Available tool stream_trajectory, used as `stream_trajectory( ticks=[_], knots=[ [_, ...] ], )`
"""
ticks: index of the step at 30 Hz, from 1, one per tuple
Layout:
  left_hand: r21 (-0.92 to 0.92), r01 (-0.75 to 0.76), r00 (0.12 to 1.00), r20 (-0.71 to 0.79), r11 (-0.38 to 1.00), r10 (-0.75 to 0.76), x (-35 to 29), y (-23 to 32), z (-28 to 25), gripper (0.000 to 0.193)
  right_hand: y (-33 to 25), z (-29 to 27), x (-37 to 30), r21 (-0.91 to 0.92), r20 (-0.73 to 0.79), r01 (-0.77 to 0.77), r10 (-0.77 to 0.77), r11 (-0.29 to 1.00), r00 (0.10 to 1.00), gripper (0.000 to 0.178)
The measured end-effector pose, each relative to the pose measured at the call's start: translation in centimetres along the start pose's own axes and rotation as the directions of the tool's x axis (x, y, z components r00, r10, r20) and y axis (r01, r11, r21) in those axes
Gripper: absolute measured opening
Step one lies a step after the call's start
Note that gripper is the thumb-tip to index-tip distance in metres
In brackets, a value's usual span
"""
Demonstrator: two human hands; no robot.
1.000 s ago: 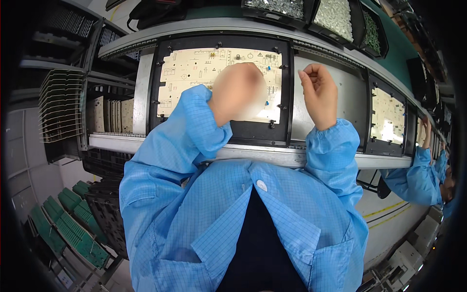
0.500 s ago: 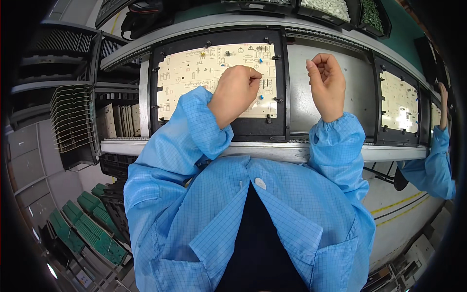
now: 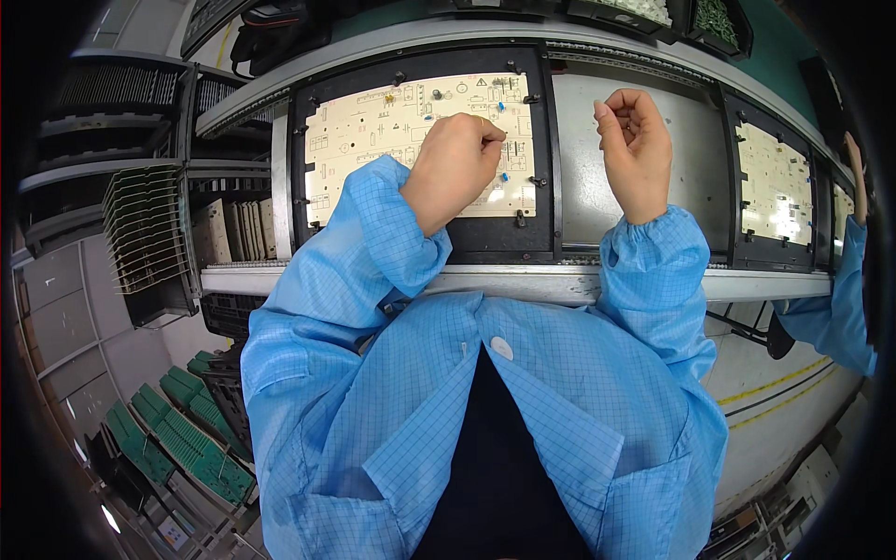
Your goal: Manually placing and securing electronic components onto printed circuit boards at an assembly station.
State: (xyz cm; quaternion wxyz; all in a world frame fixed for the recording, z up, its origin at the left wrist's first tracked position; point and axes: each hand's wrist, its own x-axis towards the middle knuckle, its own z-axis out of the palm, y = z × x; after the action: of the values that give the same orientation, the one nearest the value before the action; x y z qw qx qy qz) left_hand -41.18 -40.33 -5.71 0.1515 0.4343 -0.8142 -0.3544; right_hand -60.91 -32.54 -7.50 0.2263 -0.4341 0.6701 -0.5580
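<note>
A cream printed circuit board (image 3: pixel 350 117) lies in a black frame (image 3: pixel 495 248) on the rail line before me. My left hand (image 3: pixel 455 166) is over its right half, thumb and fingertips pinched close to the board's surface; whatever they grip is hidden. Small blue components (image 3: pixel 501 107) stand on the board near that hand, and a dark round part (image 3: pixel 437 94) sits farther back. To the right of the frame, my right hand (image 3: pixel 638 154) hovers above the grey metal bed (image 3: pixel 583 177). Its fingers are curled toward the palm, and any small part inside cannot be made out.
Farther right, another framed circuit board (image 3: pixel 775 173) sits on the line beside a co-worker's blue sleeve (image 3: pixel 831 308). Bins of white parts (image 3: pixel 630 11) and green parts (image 3: pixel 717 23) stand along the back. At left are a rack of upright boards (image 3: pixel 145 229) and green slotted racks (image 3: pixel 191 439).
The whole view has shifted slightly. My left hand stays pinched over the same area of the board, and the right hand keeps its curl above the metal bed.
</note>
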Motion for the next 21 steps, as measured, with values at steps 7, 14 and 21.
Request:
stream_trajectory(
  ticks=[7,14,21],
  knots=[
    [0.070,0.003,0.999,0.050,0.998,-0.006,0.1,0.3,-0.2,0.024,0.0,-0.1,-0.1,-0.014,-0.001,0.005,-0.005,1.000,1.000,0.012],
    [0.072,-0.070,0.997,-0.026,0.995,0.072,0.0,0.2,0.8,0.018,-0.1,0.1,-0.1,0.011,-0.010,0.009,-0.009,1.000,1.000,0.014],
    [0.217,-0.210,0.973,-0.052,0.953,0.226,-0.2,-0.1,1.5,0.017,-0.7,0.3,-0.1,0.054,0.059,-0.108,0.105,0.993,0.993,0.015]
  ],
)
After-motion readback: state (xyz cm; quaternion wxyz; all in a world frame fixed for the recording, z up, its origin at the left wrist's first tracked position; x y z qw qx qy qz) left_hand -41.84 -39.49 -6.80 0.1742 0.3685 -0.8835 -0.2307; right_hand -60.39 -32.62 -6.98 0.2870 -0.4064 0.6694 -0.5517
